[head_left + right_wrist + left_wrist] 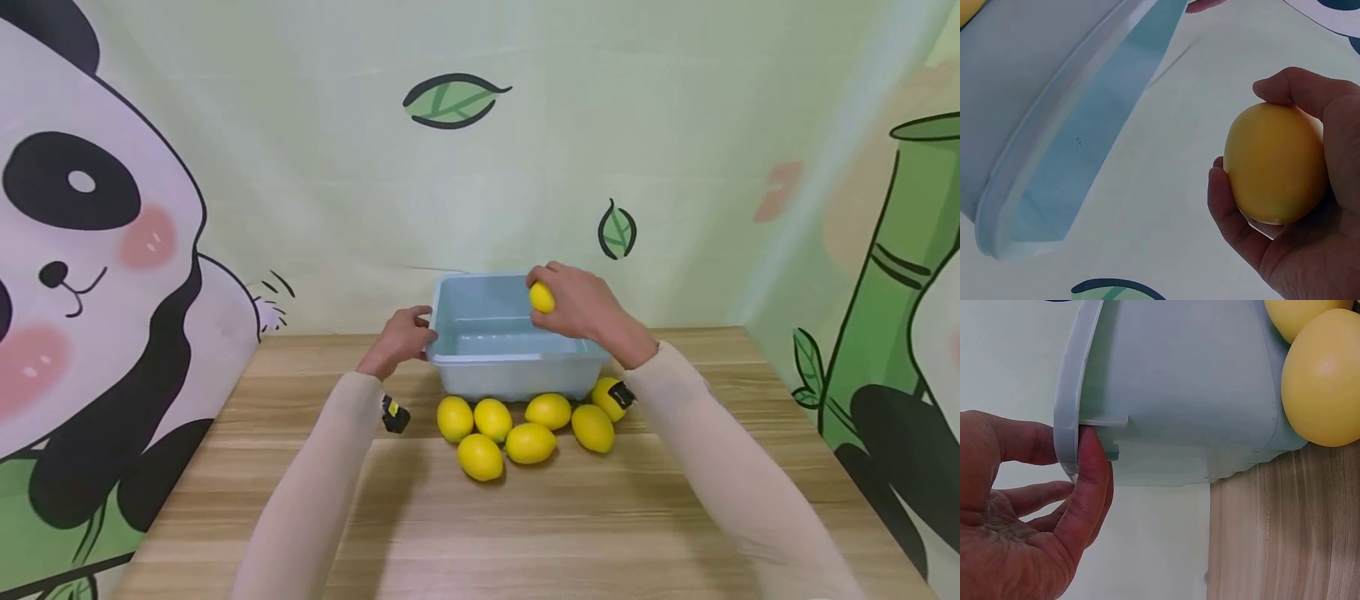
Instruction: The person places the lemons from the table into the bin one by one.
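A light blue plastic basin (pixel 517 375) stands toward the back of the table. My left hand (pixel 403 340) pinches its left rim; in the left wrist view the thumb and fingers lie on either side of the rim (pixel 1067 419). Above the basin's right part, my right hand (pixel 581 304) grips a lemon (pixel 542 297). The right wrist view shows this lemon (pixel 1275 164) held between the thumb and curled fingers, apart from the basin. Several more lemons (pixel 531 443) lie on the table along the basin's front. No lemon shows on the visible part of the basin's floor.
The wood-grain table (pixel 480 533) extends toward me in front of the lemons. A pale green backdrop (pixel 337 167) with panda and leaf drawings rises behind the basin and along both sides. Small black devices (pixel 395 415) sit at both wrists.
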A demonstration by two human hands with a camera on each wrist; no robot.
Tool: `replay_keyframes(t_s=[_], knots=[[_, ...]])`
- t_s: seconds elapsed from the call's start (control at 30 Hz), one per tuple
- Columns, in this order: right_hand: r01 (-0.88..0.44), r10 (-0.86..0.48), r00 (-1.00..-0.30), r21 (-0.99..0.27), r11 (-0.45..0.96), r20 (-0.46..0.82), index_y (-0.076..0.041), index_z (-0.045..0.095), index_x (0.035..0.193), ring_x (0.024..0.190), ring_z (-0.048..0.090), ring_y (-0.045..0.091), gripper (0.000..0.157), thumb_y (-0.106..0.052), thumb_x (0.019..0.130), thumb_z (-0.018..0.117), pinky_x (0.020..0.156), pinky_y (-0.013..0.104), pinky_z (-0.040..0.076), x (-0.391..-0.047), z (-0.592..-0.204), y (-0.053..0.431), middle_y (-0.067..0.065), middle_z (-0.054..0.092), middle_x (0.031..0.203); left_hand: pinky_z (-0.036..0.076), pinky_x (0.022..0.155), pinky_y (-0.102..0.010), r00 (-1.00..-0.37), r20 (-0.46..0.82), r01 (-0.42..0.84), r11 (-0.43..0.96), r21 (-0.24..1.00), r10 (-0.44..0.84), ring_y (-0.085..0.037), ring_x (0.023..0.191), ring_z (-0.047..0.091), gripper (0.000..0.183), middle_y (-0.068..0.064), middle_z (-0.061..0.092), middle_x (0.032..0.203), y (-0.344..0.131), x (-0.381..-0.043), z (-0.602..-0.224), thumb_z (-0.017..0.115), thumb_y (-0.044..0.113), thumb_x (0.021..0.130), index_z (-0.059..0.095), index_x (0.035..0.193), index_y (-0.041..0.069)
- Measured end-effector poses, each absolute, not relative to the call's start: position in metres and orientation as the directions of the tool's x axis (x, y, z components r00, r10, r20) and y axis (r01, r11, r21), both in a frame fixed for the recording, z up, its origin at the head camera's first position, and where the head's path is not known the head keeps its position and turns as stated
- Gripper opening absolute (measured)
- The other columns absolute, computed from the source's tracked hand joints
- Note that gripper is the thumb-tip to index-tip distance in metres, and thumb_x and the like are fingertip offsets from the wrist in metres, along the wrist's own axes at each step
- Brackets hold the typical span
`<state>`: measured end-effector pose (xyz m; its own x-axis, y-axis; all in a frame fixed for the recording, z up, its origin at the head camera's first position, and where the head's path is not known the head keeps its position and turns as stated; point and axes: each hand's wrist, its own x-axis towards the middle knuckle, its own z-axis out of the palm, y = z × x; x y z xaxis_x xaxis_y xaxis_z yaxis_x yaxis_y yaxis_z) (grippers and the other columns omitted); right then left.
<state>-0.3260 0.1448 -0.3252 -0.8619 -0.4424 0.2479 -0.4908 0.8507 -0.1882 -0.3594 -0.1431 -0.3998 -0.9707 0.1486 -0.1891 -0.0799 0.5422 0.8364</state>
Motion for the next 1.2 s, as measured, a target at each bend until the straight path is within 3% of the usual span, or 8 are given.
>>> replay_keyframes(t_s=[0.37,1.2], knots=[[-0.457,-0.425,-0.884,-0.172,0.873,0.192,-0.015,0.059,0.122,0.087,0.055,0.025,0.04,-0.029,0.084,0.064,0.07,0.037,0.049,-0.345,-0.322,0.138,0.007,0.06,0.113,0.06,0.086,-0.04,-0.972,-0.192,-0.085,0.554,0.828,0.138,-0.038,0.115,0.06,0.061,-0.023,0.051,0.138,-0.144,-0.358,-0.398,0.055,0.01,0.094,0.035,0.151,0.006],[-0.379,-0.39,-0.919,-0.156,0.912,-0.048,-0.013,0.058,0.123,0.094,0.054,0.026,0.043,-0.029,0.084,0.068,0.079,0.038,0.05,-0.391,-0.322,0.143,0.008,0.062,0.107,0.059,0.088,-0.041,-0.967,-0.212,-0.104,0.541,0.834,0.141,-0.039,0.116,0.06,0.064,-0.022,0.051,0.14,-0.143,-0.357,-0.397,0.055,0.011,0.095,0.03,0.153,0.006]])
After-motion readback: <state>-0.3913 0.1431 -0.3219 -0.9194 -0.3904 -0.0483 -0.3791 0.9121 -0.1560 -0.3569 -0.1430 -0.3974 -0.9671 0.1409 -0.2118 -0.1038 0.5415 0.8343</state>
